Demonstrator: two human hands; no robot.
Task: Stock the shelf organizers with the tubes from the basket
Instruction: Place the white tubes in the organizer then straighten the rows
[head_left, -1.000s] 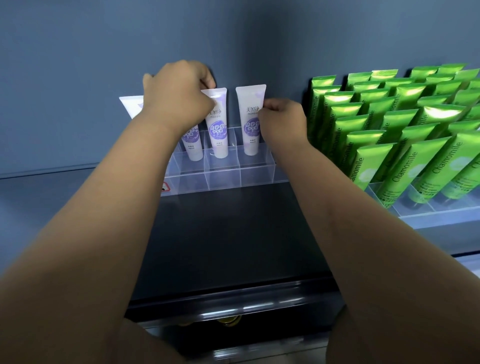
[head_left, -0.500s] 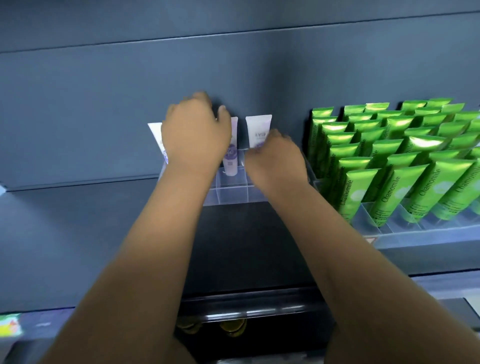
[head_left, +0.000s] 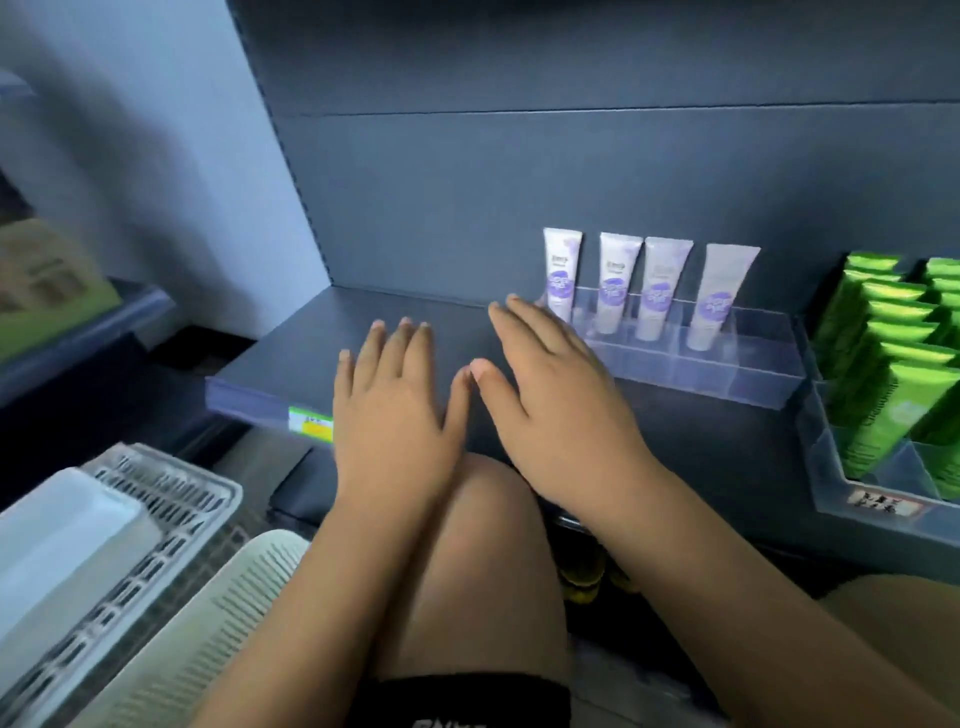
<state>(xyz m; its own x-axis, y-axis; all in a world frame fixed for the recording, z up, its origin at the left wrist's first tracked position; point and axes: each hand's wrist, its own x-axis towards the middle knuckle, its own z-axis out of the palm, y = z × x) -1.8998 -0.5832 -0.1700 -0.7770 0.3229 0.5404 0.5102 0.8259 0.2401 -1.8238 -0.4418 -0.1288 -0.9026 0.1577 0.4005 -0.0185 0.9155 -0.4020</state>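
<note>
Several white tubes with purple labels (head_left: 613, 288) stand upright in the back row of a clear plastic organizer (head_left: 748, 369) on the dark shelf (head_left: 311, 343). My left hand (head_left: 395, 410) hovers over the shelf's front edge, fingers spread, holding nothing. My right hand (head_left: 550, 400) is beside it, open and empty, its fingertips near the organizer's left end. A white slotted basket (head_left: 156, 499) sits at the lower left; no tubes show inside it.
A second clear organizer (head_left: 852, 483) full of green tubes (head_left: 883, 374) stands at the right. A yellow-green price tag (head_left: 310, 418) is on the shelf edge. My knee (head_left: 472, 561) is below the hands. Another shelf unit with a box lies at far left.
Both hands have let go of the white tubes and pulled back toward the shelf's front edge, open. The view has swung left and down, bringing the basket into sight.
</note>
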